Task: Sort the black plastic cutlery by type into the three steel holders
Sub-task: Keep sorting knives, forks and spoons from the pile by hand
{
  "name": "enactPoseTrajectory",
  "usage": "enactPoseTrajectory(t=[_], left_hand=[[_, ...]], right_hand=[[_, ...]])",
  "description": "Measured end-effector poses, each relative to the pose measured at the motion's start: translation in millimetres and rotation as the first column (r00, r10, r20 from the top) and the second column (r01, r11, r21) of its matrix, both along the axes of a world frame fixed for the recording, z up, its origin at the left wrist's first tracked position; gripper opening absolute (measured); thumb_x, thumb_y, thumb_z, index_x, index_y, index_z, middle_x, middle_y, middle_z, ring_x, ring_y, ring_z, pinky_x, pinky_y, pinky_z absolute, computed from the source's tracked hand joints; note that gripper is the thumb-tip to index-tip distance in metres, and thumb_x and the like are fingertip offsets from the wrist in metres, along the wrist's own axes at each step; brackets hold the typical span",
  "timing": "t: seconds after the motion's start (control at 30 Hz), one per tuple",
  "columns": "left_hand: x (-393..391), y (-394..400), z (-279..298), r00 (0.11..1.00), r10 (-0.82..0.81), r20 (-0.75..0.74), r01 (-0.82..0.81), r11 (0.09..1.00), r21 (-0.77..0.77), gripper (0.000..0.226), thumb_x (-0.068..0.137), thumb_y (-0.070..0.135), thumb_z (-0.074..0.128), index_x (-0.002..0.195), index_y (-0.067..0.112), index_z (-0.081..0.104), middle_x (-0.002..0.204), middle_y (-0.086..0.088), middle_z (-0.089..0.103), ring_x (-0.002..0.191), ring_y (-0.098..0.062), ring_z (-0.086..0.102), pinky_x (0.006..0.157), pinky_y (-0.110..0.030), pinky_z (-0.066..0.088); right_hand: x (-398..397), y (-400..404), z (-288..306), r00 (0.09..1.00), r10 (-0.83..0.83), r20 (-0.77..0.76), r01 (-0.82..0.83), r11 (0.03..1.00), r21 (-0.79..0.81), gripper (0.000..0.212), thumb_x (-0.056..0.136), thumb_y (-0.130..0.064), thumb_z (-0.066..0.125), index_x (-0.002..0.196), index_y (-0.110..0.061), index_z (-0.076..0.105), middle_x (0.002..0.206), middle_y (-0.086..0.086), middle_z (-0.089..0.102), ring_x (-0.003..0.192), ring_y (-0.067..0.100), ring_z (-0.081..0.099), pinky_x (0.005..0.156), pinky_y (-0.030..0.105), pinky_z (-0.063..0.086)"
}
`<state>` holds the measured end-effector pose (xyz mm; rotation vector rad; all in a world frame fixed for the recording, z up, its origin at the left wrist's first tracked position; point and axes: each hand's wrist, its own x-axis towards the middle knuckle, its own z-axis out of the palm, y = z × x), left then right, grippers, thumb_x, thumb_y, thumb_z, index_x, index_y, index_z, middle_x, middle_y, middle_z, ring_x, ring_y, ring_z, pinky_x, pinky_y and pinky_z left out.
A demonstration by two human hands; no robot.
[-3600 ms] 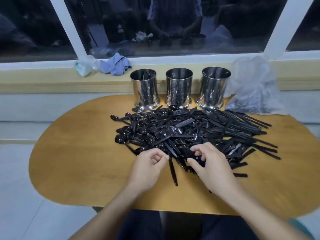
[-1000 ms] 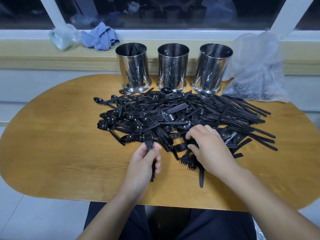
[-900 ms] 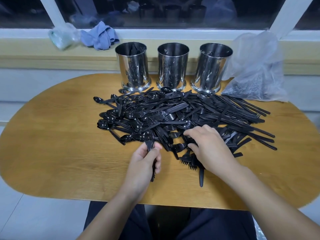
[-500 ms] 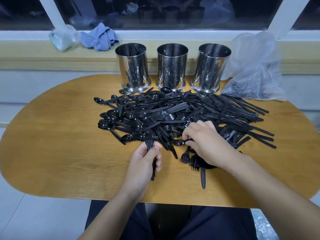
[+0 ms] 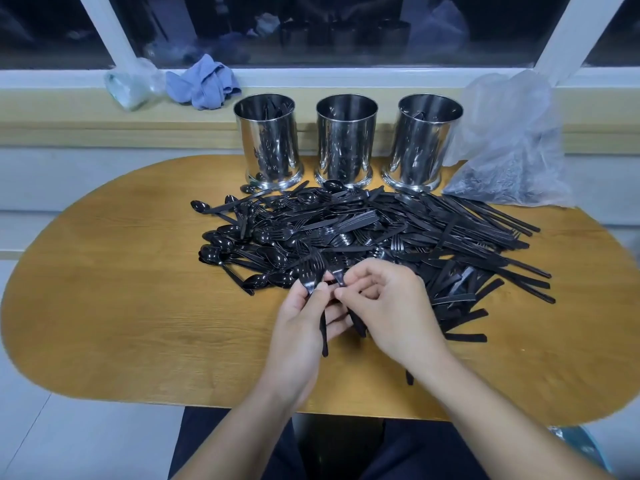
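A big tangled pile of cutlery [image 5: 374, 240] is spread across the middle of the wooden counter [image 5: 114, 306], spoons mostly toward the left, forks in the middle, straight handles fanned out to the right. At the near edge of the pile, both hands are brought together. A fork [image 5: 311, 277] is pinched by the left hand [image 5: 304, 327] between thumb and fingers, tines up and away, its handle running down past the palm toward the counter edge. Just beside it, a second fork [image 5: 337, 275] is pinched at the neck by the thumb and forefinger of the right hand [image 5: 391, 310], the other fingers curled loosely; the two hands are touching or very nearly so at the fingertips.

At the far edge, three holders are lined up in a row: the left holder [image 5: 268, 143], the middle holder [image 5: 346, 140] and the right holder [image 5: 422, 140]. Dark cutlery is glimpsed inside the left and right ones; its type cannot be told. A clear plastic bag [image 5: 509, 140] is slumped right of the row. On the sill behind, a blue cloth [image 5: 204, 83] is bunched beside a crumpled clear wrapper [image 5: 133, 84].
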<state>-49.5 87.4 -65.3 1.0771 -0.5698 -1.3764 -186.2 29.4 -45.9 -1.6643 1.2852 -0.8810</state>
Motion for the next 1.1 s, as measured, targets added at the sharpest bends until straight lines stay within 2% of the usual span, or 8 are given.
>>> enactPoseTrajectory(t=[0.17, 0.3, 0.47, 0.57, 0.67, 0.77, 0.87, 1.1], left_hand=[[1.3, 3.5, -13.4, 0.992, 0.0, 0.124, -0.009, 0.997, 0.074, 0.023, 0.12, 0.031, 0.05, 0.133, 0.021, 0.066, 0.119, -0.01, 0.081, 0.115, -0.02, 0.075, 0.1, -0.04, 0.056], [8.5, -0.6, -16.0, 0.98, 0.026, 0.2, -0.051, 0.991, 0.125, 0.029, 0.119, 0.037, 0.05, 0.122, 0.01, 0.062, 0.087, 0.002, 0.067, 0.067, -0.012, 0.05, 0.061, -0.029, 0.038], [11.9, -1.4, -10.9, 0.965, -0.013, 0.263, -0.002, 0.998, 0.058, 0.04, 0.112, 0.05, 0.061, 0.118, 0.01, 0.062, 0.086, 0.0, 0.056, 0.066, -0.015, 0.038, 0.061, -0.035, 0.028], [16.5, 2.3, -13.6, 0.945, -0.075, 0.319, 0.062, 0.997, 0.052, 0.021, 0.11, 0.037, 0.069, 0.108, 0.016, 0.064, 0.077, 0.003, 0.047, 0.067, -0.018, 0.035, 0.062, -0.037, 0.03], [19.9, 4.3, -18.4, 0.919, -0.092, 0.384, 0.072, 0.995, 0.066, 0.026, 0.114, 0.037, 0.06, 0.111, 0.012, 0.066, 0.075, -0.004, 0.056, 0.066, -0.022, 0.049, 0.066, -0.037, 0.045], [19.8, 4.8, -17.5, 0.936, -0.055, 0.348, 0.033, 0.997, 0.067, 0.032, 0.116, 0.039, 0.054, 0.114, 0.011, 0.068, 0.078, -0.006, 0.064, 0.067, -0.022, 0.058, 0.064, -0.036, 0.05], [21.9, 4.0, -19.4, 0.931, -0.017, 0.365, -0.006, 0.998, 0.061, 0.035, 0.115, 0.043, 0.055, 0.113, 0.009, 0.062, 0.078, -0.003, 0.058, 0.064, -0.019, 0.049, 0.06, -0.034, 0.042], [26.6, -0.7, -17.8, 0.968, 0.002, 0.252, -0.018, 0.998, 0.061, 0.028, 0.11, 0.041, 0.066, 0.102, 0.015, 0.057, 0.069, 0.002, 0.031, 0.063, -0.018, 0.027, 0.062, -0.038, 0.024]], right_hand=[[3.0, 21.9, -11.7, 0.943, 0.075, -0.324, -0.182, 0.931, -0.315, 0.006, 0.093, -0.036, 0.082, 0.097, -0.035, 0.078, 0.094, -0.017, 0.057, 0.094, 0.006, 0.057, 0.085, 0.026, 0.049], [-13.4, 22.4, -9.1, 0.932, 0.199, -0.301, -0.291, 0.908, -0.3, 0.011, 0.102, -0.036, 0.075, 0.109, -0.033, 0.082, 0.102, -0.019, 0.06, 0.103, 0.006, 0.059, 0.095, 0.026, 0.047], [-34.6, -6.6, -14.8, 0.937, -0.001, -0.349, -0.12, 0.938, -0.325, 0.018, 0.098, -0.023, 0.08, 0.115, -0.027, 0.08, 0.103, -0.02, 0.06, 0.093, -0.003, 0.057, 0.084, 0.02, 0.047], [-46.1, -26.2, -18.3, 0.808, -0.034, -0.588, -0.184, 0.933, -0.308, 0.031, 0.098, -0.023, 0.079, 0.129, -0.025, 0.076, 0.109, -0.011, 0.06, 0.106, 0.01, 0.059, 0.1, 0.035, 0.053], [-53.6, -36.2, -22.6, 0.664, -0.057, -0.746, -0.236, 0.93, -0.281, 0.03, 0.099, -0.022, 0.077, 0.129, -0.022, 0.077, 0.114, -0.003, 0.063, 0.114, 0.024, 0.058, 0.107, 0.042, 0.048], [-56.3, -40.5, -28.5, 0.64, -0.069, -0.765, -0.254, 0.921, -0.295, 0.018, 0.1, -0.021, 0.077, 0.117, -0.022, 0.081, 0.106, -0.003, 0.061, 0.105, 0.025, 0.056, 0.101, 0.042, 0.047], [-55.5, -43.4, -29.4, 0.642, -0.056, -0.764, -0.262, 0.921, -0.288, 0.005, 0.102, -0.02, 0.074, 0.104, -0.023, 0.076, 0.1, -0.005, 0.057, 0.099, 0.023, 0.052, 0.097, 0.041, 0.046], [-55.3, -45.8, -20.9, 0.775, 0.02, -0.632, -0.247, 0.93, -0.272, 0.016, 0.105, -0.023, 0.068, 0.097, -0.032, 0.059, 0.093, -0.017, 0.054, 0.095, 0.012, 0.047, 0.097, 0.036, 0.044]])
